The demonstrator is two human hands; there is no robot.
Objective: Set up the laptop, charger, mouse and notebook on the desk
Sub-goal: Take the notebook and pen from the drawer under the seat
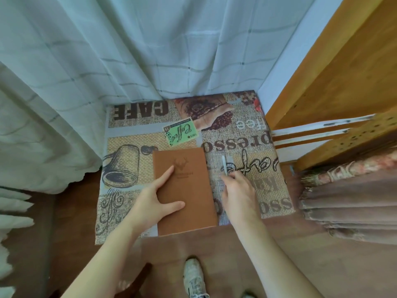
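A brown notebook (187, 190) with an embossed deer head lies flat on the small desk (129, 130), which is covered with a coffee-print cloth. Its near edge overhangs the desk front slightly. My left hand (156, 201) rests on the notebook's left side, fingers spread, thumb across the cover. My right hand (238, 194) is just right of the notebook, its fingertips pinching the near end of a white pen (224, 165) that lies on the cloth. No laptop, charger or mouse is in view.
White checked curtains (129, 50) hang behind and left of the desk. A wooden shelf unit (333, 82) stands on the right, with a patterned fabric (348, 201) below it. My shoe (194, 278) is on the brown floor in front.
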